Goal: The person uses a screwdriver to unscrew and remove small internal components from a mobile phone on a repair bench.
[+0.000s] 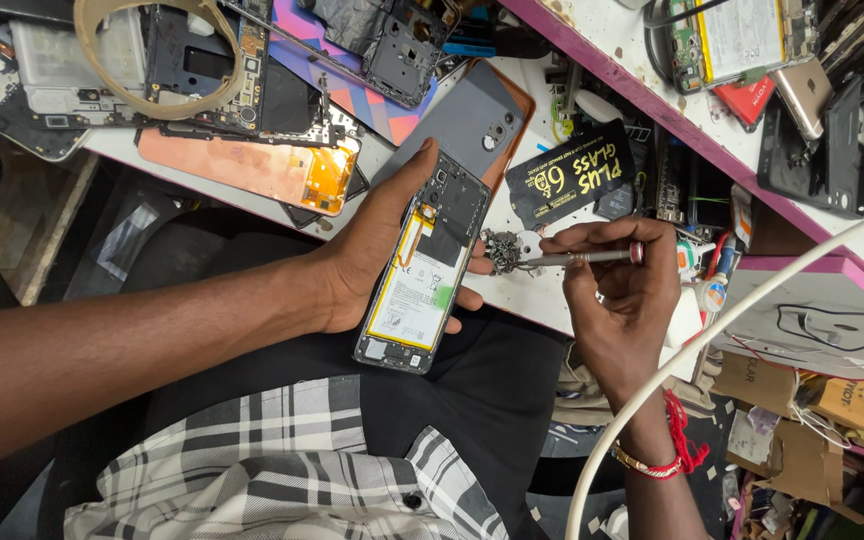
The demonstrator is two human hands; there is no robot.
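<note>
My left hand [372, 240] grips an opened phone [422, 275] with its back cover off, showing a white battery and dark circuit board. It is held tilted over my lap at the table's front edge. My right hand [617, 285] holds a thin metal screwdriver [582, 257] with a red end, pointing left. Its tip touches a small magnetic pile of screws [502, 250] lying on the white table beside the phone.
A grey phone back cover [477, 120] lies just beyond the phone. Several dismantled phones and frames [202, 70] crowd the table's left. A black packet [572, 172] sits to the right. A pink-edged shelf [652, 95] holds more phones. A white cable [732, 330] crosses at right.
</note>
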